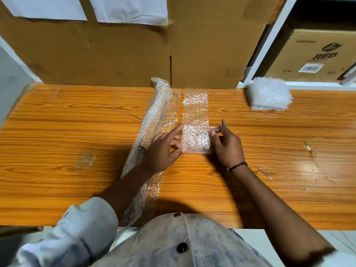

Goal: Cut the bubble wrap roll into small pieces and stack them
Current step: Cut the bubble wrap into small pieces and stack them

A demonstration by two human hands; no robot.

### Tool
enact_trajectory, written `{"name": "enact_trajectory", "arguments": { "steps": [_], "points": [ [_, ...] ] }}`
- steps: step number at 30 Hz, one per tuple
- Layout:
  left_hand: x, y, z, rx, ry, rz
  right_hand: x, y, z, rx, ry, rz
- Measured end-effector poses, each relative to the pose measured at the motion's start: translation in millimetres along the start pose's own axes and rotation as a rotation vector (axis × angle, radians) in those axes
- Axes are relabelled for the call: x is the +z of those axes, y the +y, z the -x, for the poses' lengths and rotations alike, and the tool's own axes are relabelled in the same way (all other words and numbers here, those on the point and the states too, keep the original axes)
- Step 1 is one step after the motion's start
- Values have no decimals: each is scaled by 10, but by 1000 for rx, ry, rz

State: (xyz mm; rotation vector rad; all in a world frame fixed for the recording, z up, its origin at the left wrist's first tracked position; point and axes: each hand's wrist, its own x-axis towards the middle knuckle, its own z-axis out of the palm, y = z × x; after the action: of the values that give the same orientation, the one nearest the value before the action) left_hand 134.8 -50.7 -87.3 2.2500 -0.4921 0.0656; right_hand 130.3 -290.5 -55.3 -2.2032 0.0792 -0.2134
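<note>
A loosely rolled bubble wrap roll [154,116] lies lengthwise on the wooden table [77,132], running past its near edge. To its right lies a narrow bubble wrap strip [195,108]. A small square piece [196,138] sits at the strip's near end. My left hand [165,149] touches the piece's left edge, index finger pointing forward. My right hand [225,145] pinches the piece's right edge and also holds a thin blade [223,123]. A stack of cut pieces [268,94] stands at the back right.
Large cardboard boxes [134,51] stand against the table's far edge. A white shelf frame [269,41] at the right holds a printed carton [316,54]. Scraps of clear tape [310,149] stick to the tabletop on the right.
</note>
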Motion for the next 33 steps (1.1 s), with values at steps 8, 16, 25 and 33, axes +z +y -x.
{"name": "enact_trajectory", "arguments": {
  "steps": [8, 16, 25, 33],
  "points": [
    [15, -19, -55, -67, 63, -12, 220, 38, -341, 7, -3, 198],
    [40, 107, -84, -38, 249, -309, 271, -99, -119, -348, 121, 535],
    [115, -18, -117, 56, 95, -562, 445, 94, 140, -340, -298, 662],
    [26, -23, -51, 261, 10, -462, 356, 101, 37, -317, -384, 647]
  ]
}}
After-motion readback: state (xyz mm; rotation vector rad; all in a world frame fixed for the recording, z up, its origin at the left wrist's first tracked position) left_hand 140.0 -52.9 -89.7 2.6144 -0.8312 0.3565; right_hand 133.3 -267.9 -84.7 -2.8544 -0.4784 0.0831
